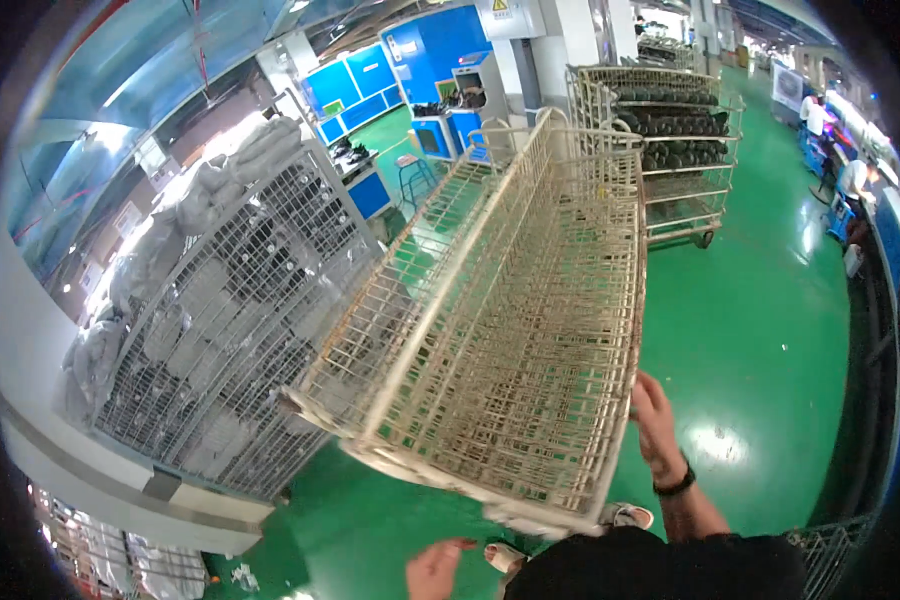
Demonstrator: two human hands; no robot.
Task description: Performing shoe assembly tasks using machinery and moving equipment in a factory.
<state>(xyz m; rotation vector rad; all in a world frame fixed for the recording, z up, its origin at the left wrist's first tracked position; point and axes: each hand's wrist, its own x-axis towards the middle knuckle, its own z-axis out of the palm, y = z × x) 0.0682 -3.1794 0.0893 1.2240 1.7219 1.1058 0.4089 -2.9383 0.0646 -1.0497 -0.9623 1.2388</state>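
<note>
A tall wire-shelf cart (515,340) with a cream, rust-marked frame stands right in front of me, and its several mesh shelves carry nothing I can make out. My right hand (654,425), with a dark band at the wrist, is at the cart's right side edge, fingers curled against the frame; some fingertips are hidden. Low in the view, short of the cart's near bottom edge, my left hand (435,572) is apart from it. Its fingers are partly stretched out, with nothing in them.
At left, a grey mesh cage cart (240,300) bears bulky plastic-wrapped bundles (210,185). Beyond my cart stands another wire cart (675,150) with rows of dark items. A blue stool (413,178) and blue machines (435,50) are farther back. People (855,180) sit along a bench at right.
</note>
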